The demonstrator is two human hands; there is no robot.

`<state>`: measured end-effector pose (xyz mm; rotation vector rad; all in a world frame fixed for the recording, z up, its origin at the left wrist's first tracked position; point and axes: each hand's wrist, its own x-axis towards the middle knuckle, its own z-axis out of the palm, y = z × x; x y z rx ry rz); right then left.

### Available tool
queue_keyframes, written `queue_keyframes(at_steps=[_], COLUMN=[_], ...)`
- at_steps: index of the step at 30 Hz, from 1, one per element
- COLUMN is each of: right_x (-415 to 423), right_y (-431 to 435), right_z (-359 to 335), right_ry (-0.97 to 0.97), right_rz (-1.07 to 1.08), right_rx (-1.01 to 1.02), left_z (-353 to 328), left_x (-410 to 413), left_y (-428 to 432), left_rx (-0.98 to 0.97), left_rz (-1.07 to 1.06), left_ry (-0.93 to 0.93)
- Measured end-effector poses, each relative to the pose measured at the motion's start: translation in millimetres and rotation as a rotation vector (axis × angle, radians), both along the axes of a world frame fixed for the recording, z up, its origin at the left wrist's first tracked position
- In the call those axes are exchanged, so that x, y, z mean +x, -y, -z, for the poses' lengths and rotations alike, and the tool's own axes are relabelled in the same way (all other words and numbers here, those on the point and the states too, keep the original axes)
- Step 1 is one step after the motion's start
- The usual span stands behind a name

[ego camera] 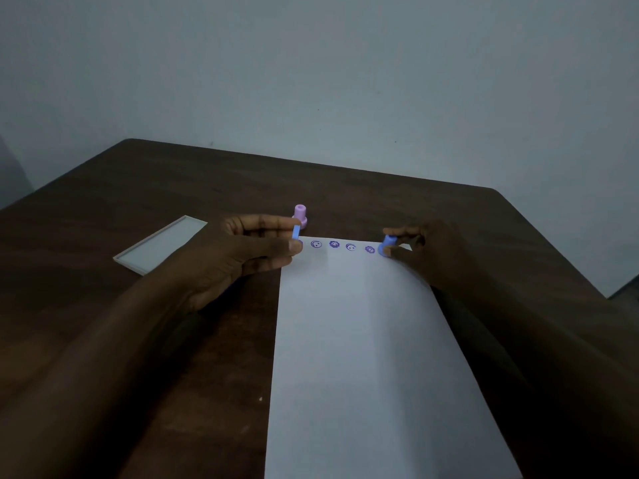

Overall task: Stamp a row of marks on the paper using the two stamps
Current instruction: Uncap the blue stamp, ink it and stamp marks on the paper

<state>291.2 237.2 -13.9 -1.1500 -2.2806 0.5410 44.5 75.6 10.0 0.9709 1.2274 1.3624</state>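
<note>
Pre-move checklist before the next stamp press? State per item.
1. Blue stamp gripped by the right hand: ok, pinched at the row's right end.
2. Stamp face flat on the paper: cannot tell, fingers hide the base.
3. Left hand steadying the sheet: cannot tell; it holds a small blue cap at the top-left corner, contact unclear.
4. Row alignment: ok, the marks run along the top edge, alternating two designs.
5. Pink stamp clear of the row: ok, upright on the table beyond the paper.
6. Room rightward for another mark: not ok, the blue stamp is near the right edge.
</note>
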Motion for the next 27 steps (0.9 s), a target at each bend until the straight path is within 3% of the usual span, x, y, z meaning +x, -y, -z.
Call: queue_keyframes(at_steps=[5,9,16,20,27], right_x=[7.7,19.6,16.0,0.0,-27.1], right_y=[-0.6,10.9,32.7,47.2,68.3], right_z=[-6.3,-37.2,-54.1,-48.0,-37.3], right_ry=[-0.026,-0.452,-0.955,-0.989,-0.937], right_rz=[0.037,0.164,0.196,0.068,-0.081], right_rx=[-0.075,-0.140,-0.890,-1.100,-1.161], left_z=[-2.4,-0.1,2.1,3.9,4.9], left_x=[1.1,1.2,0.7,0.9,3.1], left_y=[3.9,3.3,0.3,-0.2,2.6], left_rx=[-0.006,-0.013,-0.007,-0.008,0.006], left_rz=[0.003,0.007,0.009,0.029,0.068], left_ry=[0.012,0.028,0.068,0.090,0.095])
